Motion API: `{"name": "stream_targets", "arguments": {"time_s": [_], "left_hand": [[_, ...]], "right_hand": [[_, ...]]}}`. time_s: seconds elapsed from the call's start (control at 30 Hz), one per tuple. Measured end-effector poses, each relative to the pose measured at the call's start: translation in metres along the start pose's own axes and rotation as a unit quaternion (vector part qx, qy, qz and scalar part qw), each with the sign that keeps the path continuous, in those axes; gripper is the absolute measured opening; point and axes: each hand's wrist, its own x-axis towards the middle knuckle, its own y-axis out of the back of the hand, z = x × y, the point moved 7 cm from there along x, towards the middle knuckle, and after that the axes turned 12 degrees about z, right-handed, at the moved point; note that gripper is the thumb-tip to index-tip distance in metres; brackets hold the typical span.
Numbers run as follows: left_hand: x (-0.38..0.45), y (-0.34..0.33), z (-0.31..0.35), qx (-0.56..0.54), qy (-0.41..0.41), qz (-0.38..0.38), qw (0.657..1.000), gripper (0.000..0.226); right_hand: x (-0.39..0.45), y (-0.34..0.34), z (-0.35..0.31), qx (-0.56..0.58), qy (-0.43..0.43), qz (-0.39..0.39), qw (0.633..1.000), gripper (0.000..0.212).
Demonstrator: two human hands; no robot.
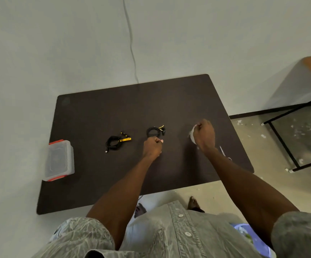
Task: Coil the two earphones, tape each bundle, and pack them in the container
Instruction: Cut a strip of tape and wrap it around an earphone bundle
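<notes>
Your left hand (152,147) pinches the near edge of a coiled black earphone (153,131); your right hand (204,135) grips a white tape roll (192,135), well apart.

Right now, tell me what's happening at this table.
A person is bundling earphones on a dark table. The left hand holds one coiled earphone down near the table's middle, while the right hand grips a white roll of tape. A second coiled earphone, black with yellow parts, lies loose to the left. The clear container with red clips sits shut at the left edge. Scissors seem to lie beside the right forearm.
</notes>
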Motion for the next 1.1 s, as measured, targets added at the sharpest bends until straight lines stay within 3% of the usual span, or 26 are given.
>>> {"name": "stream_targets", "arguments": {"time_s": [0.13, 0.23, 0.37, 0.47, 0.63, 0.73, 0.9, 1.1], "left_hand": [[-0.016, -0.046, 0.022, -0.034, 0.045, -0.019, 0.998, 0.019], [-0.024, -0.079, 0.038, -0.052, 0.064, -0.027, 0.996, 0.016], [-0.031, -0.108, 0.047, -0.075, 0.105, -0.023, 0.991, 0.014], [-0.031, -0.116, 0.045, -0.081, 0.129, -0.015, 0.988, 0.016], [-0.022, -0.121, 0.041, -0.101, 0.156, -0.007, 0.983, 0.019], [-0.018, -0.119, 0.037, -0.124, 0.203, -0.007, 0.971, 0.025], [-0.025, -0.119, 0.038, -0.222, 0.301, -0.015, 0.927, 0.033], [-0.034, -0.119, 0.044, -0.313, 0.305, -0.03, 0.899, 0.048]], "right_hand": [[0.024, 0.021, 0.046, -0.007, -0.092, -0.004, 0.996, 0.016], [0.038, 0.026, 0.078, -0.009, -0.134, -0.036, 0.99, 0.037], [0.045, 0.018, 0.104, -0.046, -0.183, -0.14, 0.972, 0.061], [0.043, 0.0, 0.104, -0.038, -0.18, -0.217, 0.959, 0.052], [0.046, -0.022, 0.105, -0.075, -0.175, -0.273, 0.943, 0.036], [0.046, -0.025, 0.107, -0.082, -0.166, -0.276, 0.943, 0.024], [0.048, -0.023, 0.113, -0.009, -0.168, -0.219, 0.961, 0.022], [0.031, 0.001, 0.096, 0.103, -0.093, -0.165, 0.977, 0.024]]}}
